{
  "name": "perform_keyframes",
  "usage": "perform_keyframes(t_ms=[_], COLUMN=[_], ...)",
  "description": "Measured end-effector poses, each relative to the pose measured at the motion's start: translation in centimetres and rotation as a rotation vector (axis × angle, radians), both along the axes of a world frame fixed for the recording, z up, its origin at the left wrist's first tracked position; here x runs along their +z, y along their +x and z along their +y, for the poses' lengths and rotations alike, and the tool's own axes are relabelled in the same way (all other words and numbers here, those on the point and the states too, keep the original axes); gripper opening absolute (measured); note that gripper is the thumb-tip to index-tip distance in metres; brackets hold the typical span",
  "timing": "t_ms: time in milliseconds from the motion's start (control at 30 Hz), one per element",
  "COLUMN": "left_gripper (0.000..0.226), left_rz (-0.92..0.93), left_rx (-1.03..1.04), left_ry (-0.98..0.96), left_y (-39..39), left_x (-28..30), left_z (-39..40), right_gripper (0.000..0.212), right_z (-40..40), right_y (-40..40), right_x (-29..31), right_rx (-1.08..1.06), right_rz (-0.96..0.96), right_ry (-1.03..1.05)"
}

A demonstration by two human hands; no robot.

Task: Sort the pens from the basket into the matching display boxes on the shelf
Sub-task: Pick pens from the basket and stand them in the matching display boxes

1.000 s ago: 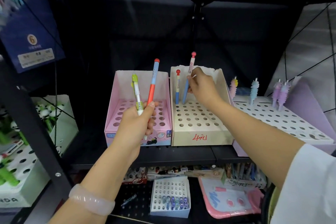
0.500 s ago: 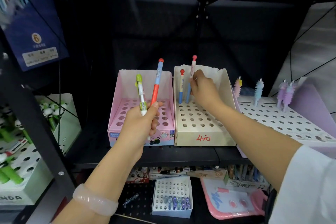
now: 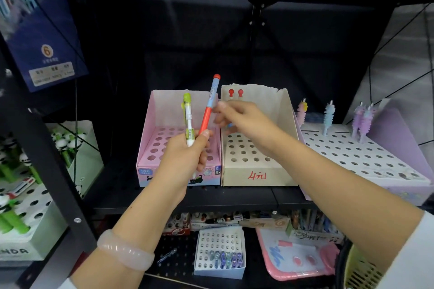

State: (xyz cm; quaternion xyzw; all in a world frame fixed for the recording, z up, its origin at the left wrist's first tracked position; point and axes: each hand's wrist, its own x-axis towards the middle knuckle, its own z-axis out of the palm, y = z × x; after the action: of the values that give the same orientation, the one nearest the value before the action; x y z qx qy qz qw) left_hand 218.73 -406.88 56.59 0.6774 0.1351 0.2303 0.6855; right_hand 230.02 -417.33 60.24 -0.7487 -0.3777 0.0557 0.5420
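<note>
my left hand (image 3: 187, 159) clenched around a green-capped white pen (image 3: 188, 122) and a red-and-blue pen (image 3: 209, 105), my right hand (image 3: 244, 119) fingers loosely spread reaching for the red one, two red-capped pens (image 3: 235, 93) standing far in the beige cardboard display box (image 3: 256, 171)

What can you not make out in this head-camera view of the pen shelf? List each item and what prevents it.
- Right hand: motion-blurred, so whether it touches the red-and-blue pen is unclear.
- Two red-capped pens in the beige box: barrels hidden behind that hand.
- Blue card: label print too small.
- Basket: cut off by the frame edge.
</note>
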Motion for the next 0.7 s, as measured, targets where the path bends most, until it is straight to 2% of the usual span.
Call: perform_keyframes(t_ms=[67, 133, 233, 300, 367, 433, 533, 700], left_gripper=[0.021, 0.020, 0.018, 0.020, 0.018, 0.015, 0.020, 0.025], left_rz=[-0.002, -0.018, -0.020, 0.005, 0.012, 0.009, -0.018, -0.051], left_rx=[-0.016, -0.055, -0.093, -0.065, -0.029, -0.021, -0.024, -0.025], left_ry=[0.014, -0.013, -0.046, -0.011, 0.007, -0.021, -0.120, -0.137], left_y=[0.4, 0.7, 0.9, 1.0, 1.2, 1.3, 1.6, 1.4], left_x=[0.3, 0.7, 0.9, 0.7, 0.4, 0.3, 0.4, 0.1], left_z=[-0.5, -0.9, -1.2, -1.1, -1.0, -1.0, -0.9, -0.4], right_gripper=[0.015, 0.013, 0.015, 0.016, 0.013, 0.011, 0.012, 0.015], right_z=[0.0, -0.2, -1.1, -2.1, -3.2, -3.8, -3.6, -3.0], right_y=[-1.1, -1.1, 0.3, 2.2, 4.0, 5.3, 5.9, 6.1], right_x=[0.1, 0.3, 0.8, 1.1, 0.7, -0.2, -1.9, -1.9], right_rx=[0.132, 0.117, -0.024, -0.211, -0.455, -0.590, -0.635, -0.602], right_rz=[0.041, 0.052, 0.131, 0.114, -0.065, -0.211, -0.367, -0.415], right_ry=[0.005, 0.068, 0.208, 0.263, 0.138, -0.056, -0.282, -0.316])
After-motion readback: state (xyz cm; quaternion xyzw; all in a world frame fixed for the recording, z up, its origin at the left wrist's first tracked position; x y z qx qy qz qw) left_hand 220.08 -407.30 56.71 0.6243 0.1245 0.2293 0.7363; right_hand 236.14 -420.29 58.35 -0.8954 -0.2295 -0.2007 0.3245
